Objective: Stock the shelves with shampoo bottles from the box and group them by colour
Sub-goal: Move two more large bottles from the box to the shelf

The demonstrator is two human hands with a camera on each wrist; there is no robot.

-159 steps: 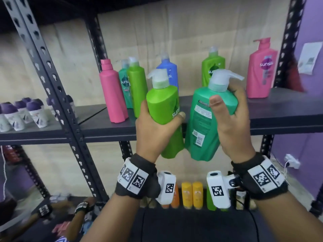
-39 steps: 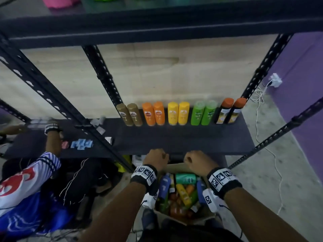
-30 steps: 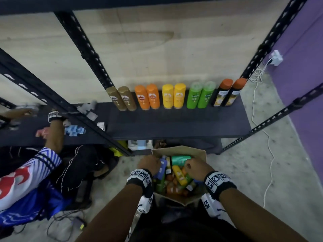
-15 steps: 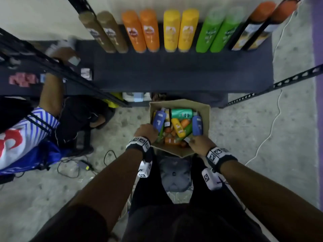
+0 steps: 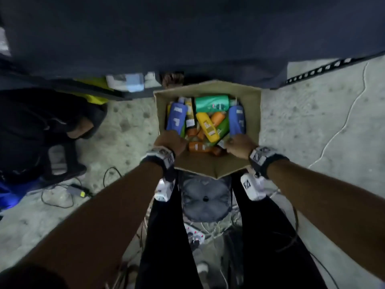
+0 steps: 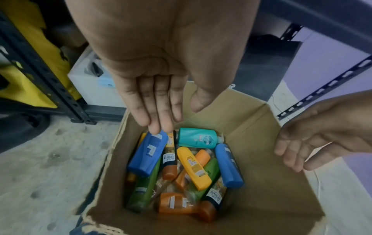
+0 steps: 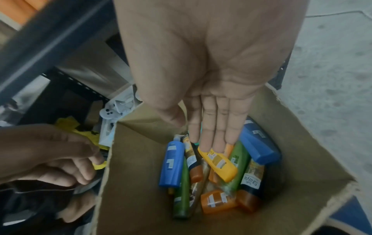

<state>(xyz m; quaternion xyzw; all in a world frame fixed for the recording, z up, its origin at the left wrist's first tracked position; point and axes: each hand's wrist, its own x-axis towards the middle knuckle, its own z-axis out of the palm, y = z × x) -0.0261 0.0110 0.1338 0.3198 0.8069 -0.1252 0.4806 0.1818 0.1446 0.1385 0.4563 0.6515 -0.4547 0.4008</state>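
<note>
An open cardboard box (image 5: 253,113) stands on the floor, filled with lying shampoo bottles. Among them are two blue ones (image 6: 149,154) (image 6: 227,165), a teal one (image 6: 198,139), a yellow one (image 6: 193,167), plus green and orange ones. My left hand (image 6: 177,117) hangs over the box's left side with straight fingers; its tips are just above the left blue bottle. My right hand (image 7: 193,135) reaches in flat, fingertips over the yellow bottle (image 7: 218,162). Neither hand holds anything. Whether the fingertips touch the bottles I cannot tell.
The dark bottom shelf board (image 5: 187,38) overhangs the far side of the box. Another person in dark clothes (image 5: 41,122) crouches at the left. Cables and a power strip (image 5: 195,236) lie on the concrete floor between my legs, near a round black fan (image 5: 205,199).
My hands, which earlier held two green bottles at the upper shelf, are empty and have dropped to the box. My view has tilted down, and both hands have reached further over the bottles.
</note>
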